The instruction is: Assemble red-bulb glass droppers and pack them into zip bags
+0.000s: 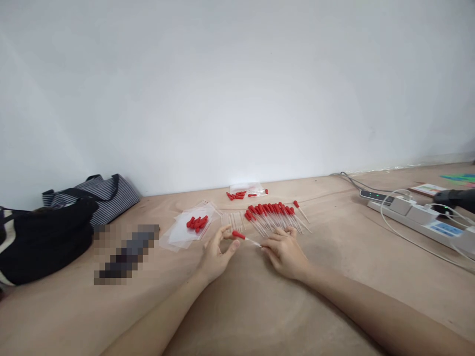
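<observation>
A dropper (239,235) with a red rubber bulb and a thin clear tube is in front of me, its bulb towards the left. My right hand (284,252) pinches the far end of the tube between thumb and fingers. Beside the bulb, my left hand (218,252) has its thumb and fingers apart, holding nothing. Just beyond my right hand lies a row of several droppers (269,210), bulbs pointing away. Several loose clear tubes (236,221) lie past my left fingertips. Loose red bulbs (197,223) are heaped on clear plastic bags (176,231) to the left.
More red bulbs (236,196) and a plastic bag (247,188) lie near the wall. At left are a striped bag (111,195), a black bag (52,242) and a pixelated dark object (126,254). A power strip (419,220) with plugs and cables occupies the right.
</observation>
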{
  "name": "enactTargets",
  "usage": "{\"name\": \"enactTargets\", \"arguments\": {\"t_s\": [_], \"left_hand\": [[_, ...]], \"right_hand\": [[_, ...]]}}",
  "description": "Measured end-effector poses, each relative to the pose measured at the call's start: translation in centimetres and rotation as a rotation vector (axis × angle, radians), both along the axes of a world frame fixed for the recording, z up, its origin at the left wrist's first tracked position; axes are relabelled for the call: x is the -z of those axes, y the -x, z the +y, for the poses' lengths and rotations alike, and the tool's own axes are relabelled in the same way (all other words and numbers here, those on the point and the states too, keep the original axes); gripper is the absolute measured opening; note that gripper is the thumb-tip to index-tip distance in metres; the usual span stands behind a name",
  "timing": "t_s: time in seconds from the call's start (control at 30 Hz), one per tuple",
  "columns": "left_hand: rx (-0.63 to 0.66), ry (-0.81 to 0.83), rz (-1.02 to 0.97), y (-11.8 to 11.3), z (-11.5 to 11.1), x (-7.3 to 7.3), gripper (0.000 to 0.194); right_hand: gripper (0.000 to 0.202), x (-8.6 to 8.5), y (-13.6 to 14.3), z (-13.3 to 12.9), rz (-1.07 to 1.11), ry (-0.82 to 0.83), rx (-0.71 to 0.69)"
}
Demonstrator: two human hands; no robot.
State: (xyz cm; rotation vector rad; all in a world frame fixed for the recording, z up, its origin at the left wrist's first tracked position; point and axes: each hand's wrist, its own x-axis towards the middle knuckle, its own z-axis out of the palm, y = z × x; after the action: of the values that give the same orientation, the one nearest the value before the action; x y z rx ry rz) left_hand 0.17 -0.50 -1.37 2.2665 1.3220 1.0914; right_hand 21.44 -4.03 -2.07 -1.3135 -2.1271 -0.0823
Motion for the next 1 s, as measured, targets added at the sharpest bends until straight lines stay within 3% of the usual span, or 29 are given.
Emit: {"name": "enactTargets", "arguments": {"t_s": [0.1,0.17,0.3,0.53,0.7,0.87,1.0], "left_hand": [[-0.242,-0.103,0.104,0.9,1.1,-0.2,0.040],[-0.347,-0.165,0.206,1.5,1.7,-0.3,0.034],[-0.486,-0.261,0.373,2.8,2.6,-0.4,0.017],[-0.651,-0.284,0.448,4.3,4.1,0.1,0.017],[-0.709,-0.329,0.518,4.2,5.6,0.1,0.020],[-0.759,-0.358,0.566,4.1,6.5,0.1,0.018],[-0.790,-0.354,0.558,4.2,6.5,0.2,0.019]], "right_hand": [[0.022,-0.5,0.1,1.5,0.073,0.079,0.250],[0.025,-0.8,0.4,2.8,0.066,0.137,0.383],[0.024,-1.0,1.4,4.8,0.030,0.212,0.502],[0.024,-0.2,1.6,5.8,0.045,0.249,0.548],[0.024,-0.3,1.8,5.7,0.056,0.135,0.543],[0.026,-0.9,4.3,6.3,0.022,0.142,0.474],[0.029,-1.2,6.4,7.7,-0.021,0.247,0.531]]}}
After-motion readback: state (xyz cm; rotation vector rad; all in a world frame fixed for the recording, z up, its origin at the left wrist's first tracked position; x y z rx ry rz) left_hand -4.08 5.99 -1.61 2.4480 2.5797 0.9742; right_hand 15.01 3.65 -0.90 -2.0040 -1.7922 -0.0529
